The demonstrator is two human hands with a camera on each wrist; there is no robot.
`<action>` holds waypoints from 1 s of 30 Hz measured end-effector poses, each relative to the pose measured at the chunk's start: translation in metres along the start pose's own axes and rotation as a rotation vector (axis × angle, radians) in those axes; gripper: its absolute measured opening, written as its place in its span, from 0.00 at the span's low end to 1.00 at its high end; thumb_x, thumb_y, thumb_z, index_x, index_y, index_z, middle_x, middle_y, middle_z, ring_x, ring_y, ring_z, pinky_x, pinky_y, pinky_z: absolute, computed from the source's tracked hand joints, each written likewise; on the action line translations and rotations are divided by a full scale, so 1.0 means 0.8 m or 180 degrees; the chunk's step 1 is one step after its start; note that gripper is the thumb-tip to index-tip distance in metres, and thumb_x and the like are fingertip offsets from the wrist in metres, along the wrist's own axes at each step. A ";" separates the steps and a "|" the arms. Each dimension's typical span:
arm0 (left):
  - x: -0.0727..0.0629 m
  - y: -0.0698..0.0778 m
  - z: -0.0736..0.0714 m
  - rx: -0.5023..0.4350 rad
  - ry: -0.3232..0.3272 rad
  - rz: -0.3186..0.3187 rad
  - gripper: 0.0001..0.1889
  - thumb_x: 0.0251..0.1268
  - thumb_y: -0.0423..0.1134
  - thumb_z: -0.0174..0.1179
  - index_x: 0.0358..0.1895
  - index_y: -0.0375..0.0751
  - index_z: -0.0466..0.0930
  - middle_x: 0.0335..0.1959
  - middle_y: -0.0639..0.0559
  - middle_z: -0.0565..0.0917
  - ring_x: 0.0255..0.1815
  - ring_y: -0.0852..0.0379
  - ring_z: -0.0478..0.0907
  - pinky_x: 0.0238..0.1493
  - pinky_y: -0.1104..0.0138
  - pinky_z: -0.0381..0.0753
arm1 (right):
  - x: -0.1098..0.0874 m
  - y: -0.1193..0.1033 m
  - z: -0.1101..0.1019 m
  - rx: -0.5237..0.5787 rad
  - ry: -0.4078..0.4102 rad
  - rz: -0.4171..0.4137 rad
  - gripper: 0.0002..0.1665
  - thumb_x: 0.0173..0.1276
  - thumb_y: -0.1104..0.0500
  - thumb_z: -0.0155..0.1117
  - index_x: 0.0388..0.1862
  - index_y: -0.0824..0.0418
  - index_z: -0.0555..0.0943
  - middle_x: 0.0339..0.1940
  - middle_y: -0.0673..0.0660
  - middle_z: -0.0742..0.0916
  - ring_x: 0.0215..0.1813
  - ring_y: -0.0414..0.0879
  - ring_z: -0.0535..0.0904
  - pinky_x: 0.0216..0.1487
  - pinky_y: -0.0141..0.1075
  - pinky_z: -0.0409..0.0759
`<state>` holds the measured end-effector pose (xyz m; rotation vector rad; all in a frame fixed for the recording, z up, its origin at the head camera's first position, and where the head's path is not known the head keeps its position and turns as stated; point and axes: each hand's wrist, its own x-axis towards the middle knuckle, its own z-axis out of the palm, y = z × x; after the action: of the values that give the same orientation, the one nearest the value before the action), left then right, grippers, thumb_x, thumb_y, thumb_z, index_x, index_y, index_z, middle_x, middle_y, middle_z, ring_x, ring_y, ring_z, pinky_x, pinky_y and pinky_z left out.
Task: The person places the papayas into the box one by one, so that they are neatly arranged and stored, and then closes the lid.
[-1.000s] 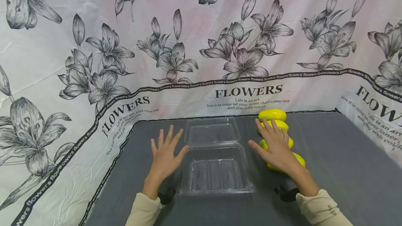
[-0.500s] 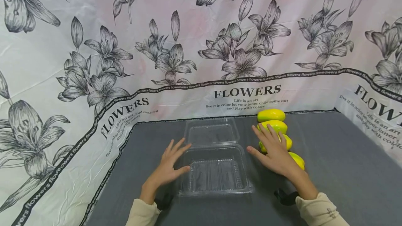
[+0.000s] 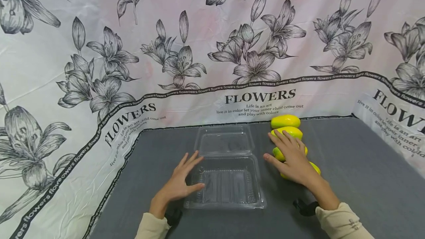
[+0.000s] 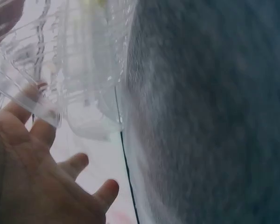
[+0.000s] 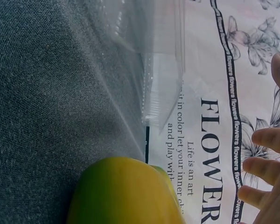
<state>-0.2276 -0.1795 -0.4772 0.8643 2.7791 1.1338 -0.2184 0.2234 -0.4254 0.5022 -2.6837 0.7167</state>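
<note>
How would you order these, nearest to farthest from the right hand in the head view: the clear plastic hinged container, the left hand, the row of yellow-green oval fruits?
1. Row of yellow-green oval fruits: partly covered by the right hand.
2. Clear plastic hinged container: to that hand's left.
3. Left hand: farthest left, at the container's left side.

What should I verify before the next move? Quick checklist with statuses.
1. Clear container open: ok; lid is folded back on the far side.
2. All four yellow fruits outside the container: ok; lined up to its right.
3. Fruits fully visible from the head view: not ok; the right grip partly covers the nearer ones.
4. Right grip holding a fruit: not ok; its fingers are extended over the row.
5. Left grip steadying the container: cannot tell; it is at the left edge, contact unclear.
</note>
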 end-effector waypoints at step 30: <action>-0.008 -0.012 -0.005 -0.0630 -0.0015 0.0412 0.38 0.68 0.34 0.58 0.81 0.41 0.57 0.84 0.34 0.48 0.81 0.22 0.32 0.62 0.15 0.38 | -0.015 0.032 -0.014 0.0077 0.0233 -0.0154 0.39 0.67 0.46 0.71 0.72 0.60 0.73 0.74 0.68 0.74 0.74 0.70 0.62 0.62 0.68 0.56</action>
<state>-0.2276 -0.1908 -0.4819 1.0337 2.5824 1.3947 -0.2156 0.2534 -0.4313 0.5345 -2.5889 0.7404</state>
